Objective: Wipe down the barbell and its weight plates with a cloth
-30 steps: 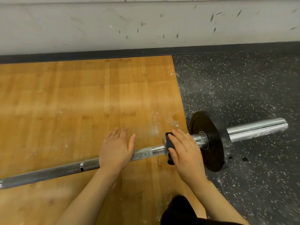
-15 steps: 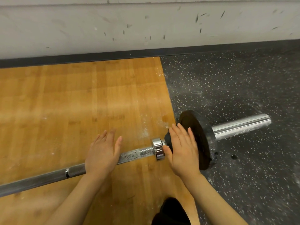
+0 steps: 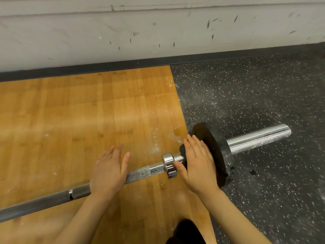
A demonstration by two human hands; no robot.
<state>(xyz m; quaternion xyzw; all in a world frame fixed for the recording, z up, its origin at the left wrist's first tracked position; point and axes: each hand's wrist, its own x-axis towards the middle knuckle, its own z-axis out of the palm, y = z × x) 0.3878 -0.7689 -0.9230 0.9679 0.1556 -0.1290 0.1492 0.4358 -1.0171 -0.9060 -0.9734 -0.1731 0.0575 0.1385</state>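
The barbell lies on the floor from lower left to right, with its grey shaft (image 3: 44, 201), chrome collar (image 3: 169, 162) and chrome sleeve end (image 3: 258, 138). One black weight plate (image 3: 216, 152) sits on the sleeve. My left hand (image 3: 109, 171) rests flat on the shaft, fingers straight. My right hand (image 3: 197, 166) presses a dark cloth (image 3: 182, 149) onto the sleeve between the collar and the plate, fingers straight and touching the plate's inner face. Most of the cloth is hidden under my hand.
The shaft lies over a wooden platform (image 3: 70, 120) dusted with white chalk (image 3: 156, 147). The plate stands on black speckled rubber flooring (image 3: 255, 94). A scuffed white wall (image 3: 158, 32) with a dark baseboard runs behind. My dark-clad knee (image 3: 186, 231) is at the bottom edge.
My right hand slid the cloth to the right along the bar, off the collar and up against the plate, uncovering the chrome collar. My left hand stays flat on the shaft.
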